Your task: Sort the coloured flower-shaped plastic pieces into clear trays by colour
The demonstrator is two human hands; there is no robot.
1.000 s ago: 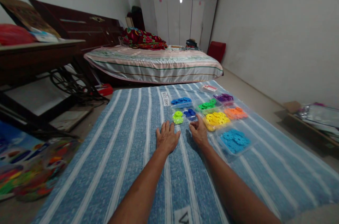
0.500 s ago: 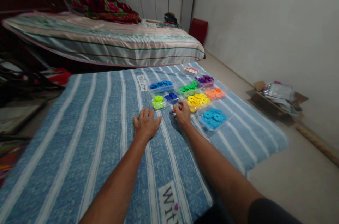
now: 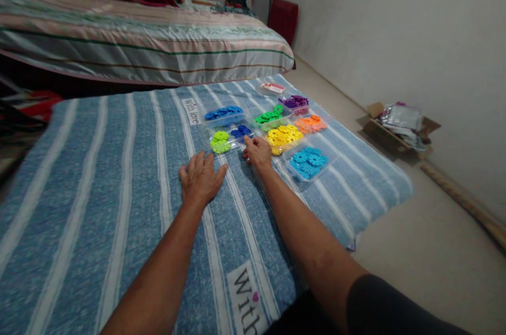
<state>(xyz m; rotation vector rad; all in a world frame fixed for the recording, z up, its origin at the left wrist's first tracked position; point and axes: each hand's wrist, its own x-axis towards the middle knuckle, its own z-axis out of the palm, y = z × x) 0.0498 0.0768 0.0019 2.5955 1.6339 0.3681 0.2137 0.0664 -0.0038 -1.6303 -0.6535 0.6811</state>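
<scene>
While the left hand (image 3: 201,179) rests palm down on the striped cloth (image 3: 138,166), fingers spread and gripping nothing visible, the right hand (image 3: 258,152) curls its fingers inward; whether they pinch anything cannot be told. Just beyond the right fingertips lie dark blue pieces (image 3: 241,132), and just beyond the left fingertips, lime pieces (image 3: 220,142), both in clear plastic. The spread hand probably props the person's lean, and the containers seem grouped to keep colours apart within reach. Yellow pieces (image 3: 283,137) sit right of the right fingers, light blue pieces (image 3: 309,162) farther right; green pieces (image 3: 269,114), orange pieces (image 3: 311,124) and purple pieces (image 3: 293,102) lie past them. The yellow container's wall, close beside those fingers, likely leaves little room rightward.
</scene>
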